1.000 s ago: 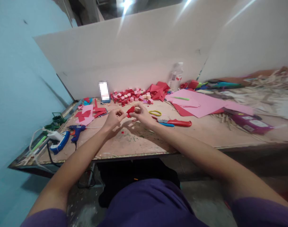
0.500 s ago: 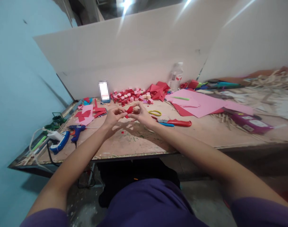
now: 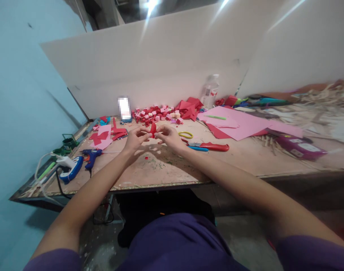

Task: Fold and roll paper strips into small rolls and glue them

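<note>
A small piece of folded red paper [image 3: 153,130] is pinched between my two hands above the middle of the table. My left hand [image 3: 135,138] grips its left side with thumb and fingertips. On the other side, my right hand [image 3: 168,136] pinches its right edge, fingers curled. The paper stands upright, its lower part partly covered by fingertips. Behind the hands lies a heap of small red and pink paper cubes [image 3: 157,114]. Yellow-handled scissors [image 3: 185,134] and red-handled pliers [image 3: 214,146] rest just right of my right hand.
A blue glue gun [image 3: 92,157] and a blue-white power strip [image 3: 72,170] with cords lie at left. A phone [image 3: 124,109] stands against the white board. Pink sheets [image 3: 234,122], a plastic bottle [image 3: 210,92], a purple packet [image 3: 298,146] and wood strips [image 3: 324,96] occupy the right.
The red paper has turned from lying slanted to standing more upright between my fingertips. My right hand's fingers have curled lower around it. Both arms stay nearly in place.
</note>
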The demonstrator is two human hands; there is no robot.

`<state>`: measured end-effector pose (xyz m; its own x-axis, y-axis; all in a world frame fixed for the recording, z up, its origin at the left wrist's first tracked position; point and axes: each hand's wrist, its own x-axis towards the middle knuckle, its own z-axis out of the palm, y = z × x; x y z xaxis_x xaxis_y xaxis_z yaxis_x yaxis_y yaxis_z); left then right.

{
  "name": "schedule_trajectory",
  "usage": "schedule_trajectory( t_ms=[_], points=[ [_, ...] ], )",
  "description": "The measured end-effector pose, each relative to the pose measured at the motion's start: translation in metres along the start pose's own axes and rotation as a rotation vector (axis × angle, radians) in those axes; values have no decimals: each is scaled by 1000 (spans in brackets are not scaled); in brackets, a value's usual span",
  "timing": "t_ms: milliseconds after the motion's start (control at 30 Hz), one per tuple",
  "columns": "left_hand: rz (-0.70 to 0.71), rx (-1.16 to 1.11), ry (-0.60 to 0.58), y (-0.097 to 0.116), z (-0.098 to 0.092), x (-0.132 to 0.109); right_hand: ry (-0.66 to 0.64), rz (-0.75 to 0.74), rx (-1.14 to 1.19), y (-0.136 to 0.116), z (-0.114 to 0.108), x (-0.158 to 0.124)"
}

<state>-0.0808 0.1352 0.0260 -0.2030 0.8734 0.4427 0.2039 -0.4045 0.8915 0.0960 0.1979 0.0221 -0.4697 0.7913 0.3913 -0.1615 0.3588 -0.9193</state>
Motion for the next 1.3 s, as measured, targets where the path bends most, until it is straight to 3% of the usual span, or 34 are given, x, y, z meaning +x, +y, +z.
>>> schedule_trajectory(
  t_ms=[833,1300],
  points=[
    [104,100,-74,-2,0,-2,-26,-125,-189,-4,-3,-1],
    [89,155,-124,1,3,-6,63,-138,-136,3,-3,3]
  ],
)
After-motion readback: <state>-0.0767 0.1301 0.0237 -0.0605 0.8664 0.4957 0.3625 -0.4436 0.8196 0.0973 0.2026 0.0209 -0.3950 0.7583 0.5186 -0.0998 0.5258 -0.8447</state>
